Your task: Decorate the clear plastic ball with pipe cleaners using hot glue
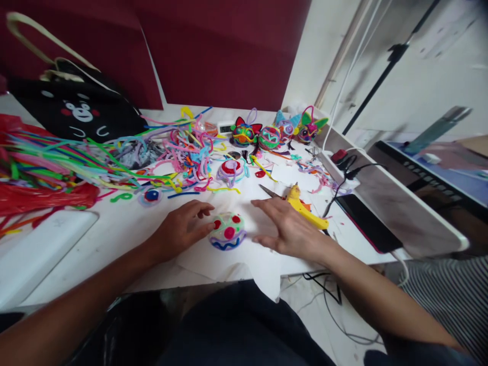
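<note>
On white paper in front of me sits a round, clear-looking ornament decorated with red dots, a pink dot and a wavy blue line along its lower edge. My left hand is at its left side, fingers apart and curved, the thumb touching or very near it. To its right, my right hand hovers with fingers spread, apart from the ornament and holding nothing. Just beyond that hand lie a yellow glue gun and scissors, partly hidden.
Colourful pipe cleaners heap up at the left. Behind are a second decorated round piece and several finished ornaments. A phone lies at the right beside a raised table edge. A white box stands at the left.
</note>
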Demonstrator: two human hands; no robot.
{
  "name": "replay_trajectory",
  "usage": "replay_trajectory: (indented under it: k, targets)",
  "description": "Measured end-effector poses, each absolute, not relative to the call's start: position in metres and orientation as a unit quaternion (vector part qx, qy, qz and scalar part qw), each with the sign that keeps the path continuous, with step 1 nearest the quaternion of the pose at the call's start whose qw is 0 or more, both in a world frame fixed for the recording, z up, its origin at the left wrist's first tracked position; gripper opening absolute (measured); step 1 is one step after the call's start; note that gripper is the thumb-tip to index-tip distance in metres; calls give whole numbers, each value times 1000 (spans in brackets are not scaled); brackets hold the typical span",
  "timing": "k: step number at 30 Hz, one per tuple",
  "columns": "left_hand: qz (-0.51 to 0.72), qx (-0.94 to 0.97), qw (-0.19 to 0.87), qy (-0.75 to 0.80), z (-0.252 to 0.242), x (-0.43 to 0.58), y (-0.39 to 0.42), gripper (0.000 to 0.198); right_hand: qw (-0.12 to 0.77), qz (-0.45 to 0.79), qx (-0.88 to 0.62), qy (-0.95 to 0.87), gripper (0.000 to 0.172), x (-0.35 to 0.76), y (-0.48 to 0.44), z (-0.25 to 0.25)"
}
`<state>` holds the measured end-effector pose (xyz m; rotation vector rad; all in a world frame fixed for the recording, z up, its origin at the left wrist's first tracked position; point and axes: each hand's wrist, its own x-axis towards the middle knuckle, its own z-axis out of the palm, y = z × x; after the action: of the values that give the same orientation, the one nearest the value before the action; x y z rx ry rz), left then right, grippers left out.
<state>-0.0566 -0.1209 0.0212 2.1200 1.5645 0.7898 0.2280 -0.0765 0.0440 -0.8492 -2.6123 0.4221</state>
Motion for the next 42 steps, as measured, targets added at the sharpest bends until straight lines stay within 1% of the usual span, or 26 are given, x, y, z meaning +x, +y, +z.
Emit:
replay_trajectory:
  k: [4,6,10,15,21,24,26,30,32,35,39,40,42]
  targets:
    - [314,736,182,572,21,-55,-130,35,119,173,-258,-943,86,197,-71,39]
    - [330,715,179,590,20,-57,-134,36,102,180,-241,-948,93,186,-68,37]
    - [347,683,180,617,19,-62,-143,37,84,171,-220,-957,100,174,-64,36]
    - [358,668,176,628,19,-64,-153,40,67,154,-203,-965,101,167,-64,35]
    - [383,648,204,626,17,-65,-158,41,127,147,-194,-962,96,169,-66,33]
    - [430,612,264,609,18,-62,-155,43,182,128,-192,-956,94,173,-64,42]
    - [471,558,338,594,22,-56,-150,42,222,108,-188,-951,95,175,-60,51]
    - [547,416,514,513,38,-37,-134,29,278,55,-180,-942,97,176,-48,67]
    - [574,358,570,467,45,-27,-124,20,297,27,-177,-938,96,175,-43,72]
    - [602,303,610,417,52,-17,-109,9,310,-2,-170,-935,94,174,-36,77]
    - [615,301,625,375,56,-12,-89,2,330,-5,-170,-928,89,173,-26,78]
    - [619,301,629,361,57,-12,-85,2,339,2,-170,-925,89,173,-24,77]
    - [622,301,638,340,58,-12,-78,3,357,33,-177,-916,95,173,-18,75]
